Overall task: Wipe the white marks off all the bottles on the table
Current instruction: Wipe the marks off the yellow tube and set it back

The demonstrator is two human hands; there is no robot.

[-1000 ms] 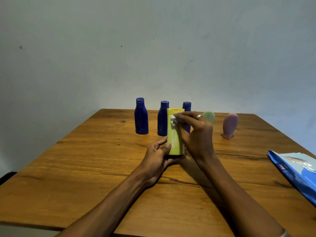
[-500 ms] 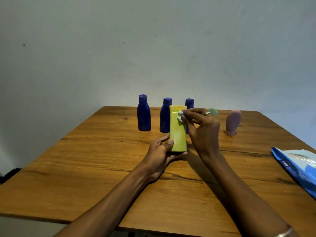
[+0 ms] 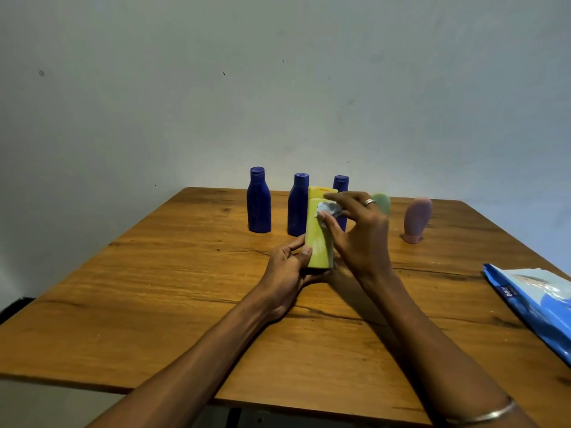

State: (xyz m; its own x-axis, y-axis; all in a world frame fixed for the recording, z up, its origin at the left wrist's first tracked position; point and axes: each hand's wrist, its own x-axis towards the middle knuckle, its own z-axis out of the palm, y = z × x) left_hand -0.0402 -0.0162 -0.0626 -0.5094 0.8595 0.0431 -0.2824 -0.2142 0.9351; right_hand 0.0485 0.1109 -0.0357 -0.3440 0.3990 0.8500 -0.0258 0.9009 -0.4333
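- Wooden table [image 3: 129, 304] against a bare pale wall.
- Left hand [image 3: 289, 270] grips the base of the upright yellow bottle [image 3: 318, 239] at table centre.
- Right hand [image 3: 358, 233] pinches a crumpled wipe [image 3: 329, 209] against its upper face.
- Three blue bottles [image 3: 259, 202] at 12 o'clock.
- The bottle is likely light, stiff and smooth; hold it low.

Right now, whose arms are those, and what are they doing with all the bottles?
The camera sits on a person's head, looking down, so those are the person's own arms. The left hand grips the bottom of a yellow-green bottle. The right hand pinches a small crumpled wipe in its fingers and presses it on the bottle's upper part. On the wooden table behind stand three blue bottles, a green one mostly hidden, and a pink bottle. A blue packet lies at the right.
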